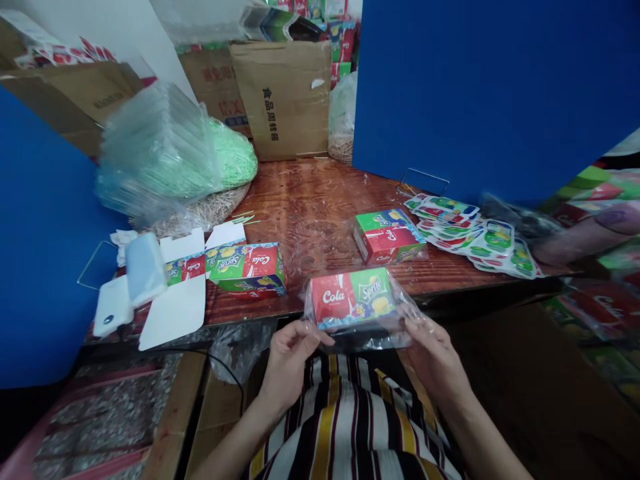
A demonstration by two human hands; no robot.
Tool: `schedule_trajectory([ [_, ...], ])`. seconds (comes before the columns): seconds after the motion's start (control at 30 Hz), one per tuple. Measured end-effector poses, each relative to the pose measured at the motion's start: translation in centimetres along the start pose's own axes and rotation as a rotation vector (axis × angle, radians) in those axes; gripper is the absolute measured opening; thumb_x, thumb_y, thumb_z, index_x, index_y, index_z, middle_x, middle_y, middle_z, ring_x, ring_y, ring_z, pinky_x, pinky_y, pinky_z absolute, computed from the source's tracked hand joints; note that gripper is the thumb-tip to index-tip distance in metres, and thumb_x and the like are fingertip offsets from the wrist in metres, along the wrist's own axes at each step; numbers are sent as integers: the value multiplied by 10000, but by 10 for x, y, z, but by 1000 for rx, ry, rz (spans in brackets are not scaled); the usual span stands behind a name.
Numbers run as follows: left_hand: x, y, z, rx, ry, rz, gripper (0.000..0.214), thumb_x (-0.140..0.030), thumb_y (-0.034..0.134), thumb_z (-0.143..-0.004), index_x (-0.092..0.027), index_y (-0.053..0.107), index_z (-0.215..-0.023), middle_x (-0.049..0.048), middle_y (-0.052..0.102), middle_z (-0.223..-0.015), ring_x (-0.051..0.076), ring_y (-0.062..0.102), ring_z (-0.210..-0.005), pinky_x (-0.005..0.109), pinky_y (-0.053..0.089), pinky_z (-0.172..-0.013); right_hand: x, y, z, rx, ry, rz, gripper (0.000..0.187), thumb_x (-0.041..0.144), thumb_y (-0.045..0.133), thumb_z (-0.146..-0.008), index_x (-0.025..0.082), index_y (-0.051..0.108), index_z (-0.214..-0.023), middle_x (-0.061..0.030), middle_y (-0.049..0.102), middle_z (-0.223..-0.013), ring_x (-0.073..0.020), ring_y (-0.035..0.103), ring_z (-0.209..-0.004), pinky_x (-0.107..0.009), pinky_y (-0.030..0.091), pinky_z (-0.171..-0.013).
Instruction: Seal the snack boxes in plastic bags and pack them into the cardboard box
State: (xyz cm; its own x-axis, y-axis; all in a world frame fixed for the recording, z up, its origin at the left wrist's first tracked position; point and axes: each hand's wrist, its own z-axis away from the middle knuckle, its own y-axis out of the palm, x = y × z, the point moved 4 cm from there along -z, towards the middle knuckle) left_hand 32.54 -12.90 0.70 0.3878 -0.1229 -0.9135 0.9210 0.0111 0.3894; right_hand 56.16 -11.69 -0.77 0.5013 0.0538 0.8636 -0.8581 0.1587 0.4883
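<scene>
A small printed box (351, 297), red "Cola" on one half and green "Sprite" on the other, sits inside a clear plastic bag (400, 320) held over the table's front edge. My left hand (290, 357) pinches the bag's lower left side. My right hand (434, 357) grips its lower right side. Both hands have fingers closed on the plastic. A second such box (247, 267) lies to the left with open white flaps (175, 310), and a third box (387, 235) stands further back on the wooden table (310, 200).
Flat printed box blanks (473, 233) are heaped at right. A stack of clear plastic trays (155, 150) in a bag and green shredded filler (235, 157) stand back left. A white and blue device (127, 287) lies at left. Blue screens (490, 87) and cardboard cartons (283, 97) ring the table.
</scene>
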Motion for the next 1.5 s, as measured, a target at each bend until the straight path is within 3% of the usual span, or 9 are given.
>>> schedule_trajectory([
  [0.2, -10, 6, -39, -82, 77, 159, 215, -322, 702, -811, -162, 581, -736, 71, 725, -947, 207, 658, -957, 386, 457, -945, -3, 14, -49, 41, -70, 82, 244, 429, 746, -778, 214, 637, -742, -3, 572, -773, -159, 581, -748, -346, 538, -814],
  [0.4, 0, -13, -59, -218, 304, -341, 233, -334, 634, -854, -159, 600, -705, 11, 649, -697, 138, 592, -691, 259, 455, -735, -6, 12, -76, 102, -450, 623, 339, 439, 557, -924, 184, 568, -701, -26, 525, -784, -168, 510, -803, -281, 437, -791],
  [0.5, 2, -14, -66, -279, 373, -420, 270, -372, 583, -884, -170, 552, -707, -10, 590, -679, 122, 548, -672, 233, 429, -697, -9, 14, -84, 58, -500, 642, 354, 461, 505, -945, 186, 527, -723, -33, 521, -855, -178, 497, -863, -286, 412, -831],
  [0.87, 14, -8, -76, -2, -27, 46, 342, -447, 712, -777, -190, 490, -816, -76, 517, -564, 88, 527, -522, 324, 528, -774, -5, 16, -99, 105, -263, 442, 353, 523, 652, -835, 229, 547, -1001, -1, 564, -803, -161, 540, -758, -257, 472, -737],
  [1.0, 14, -11, -74, 80, -144, 49, 553, -449, 758, -737, -201, 536, -1178, -57, 581, -557, 125, 590, -510, 359, 553, -728, 7, 16, -104, 182, -286, 650, 590, 491, 628, -860, 270, 460, -1381, -52, 630, -1174, -247, 558, -1141, -387, 397, -1040],
  [1.13, 13, -10, -65, 147, -226, 3, 970, -438, 754, -745, -215, 194, -1505, -7, 644, -577, 255, 703, -693, 373, 561, -678, 13, 11, -106, 299, -258, 750, 511, 480, 598, -882, 303, 538, -1357, -13, 537, -1375, -266, 434, -1324, -421, 273, -1147],
  [1.23, 5, -3, -52, 140, -171, -35, 1060, -362, 768, -744, -240, 66, -1529, 3, 679, -651, 230, 700, -686, 358, 556, -703, 18, 5, -97, 324, -231, 660, 507, 483, 628, -858, 286, 577, -1322, -27, 528, -1386, -263, 470, -1294, -419, 320, -1127],
  [1.37, -20, 20, -45, 214, -1, -126, 800, -331, 763, -740, -256, 379, -1437, 3, 676, -730, 151, 632, -621, 252, 506, -640, 47, -3, -88, 188, -381, 538, 514, 448, 724, -760, 263, 623, -1229, -58, 568, -1328, -290, 495, -1255, -426, 369, -1088],
  [1.5, -46, 59, -81, 347, 205, -255, 538, -266, 701, -785, -259, 561, -1304, 26, 676, -904, 165, 619, -793, 263, 491, -758, 93, -16, -116, 107, -703, 540, 454, 312, 705, -718, 243, 605, -1155, -74, 593, -1242, -279, 524, -1203, -417, 380, -1060],
])
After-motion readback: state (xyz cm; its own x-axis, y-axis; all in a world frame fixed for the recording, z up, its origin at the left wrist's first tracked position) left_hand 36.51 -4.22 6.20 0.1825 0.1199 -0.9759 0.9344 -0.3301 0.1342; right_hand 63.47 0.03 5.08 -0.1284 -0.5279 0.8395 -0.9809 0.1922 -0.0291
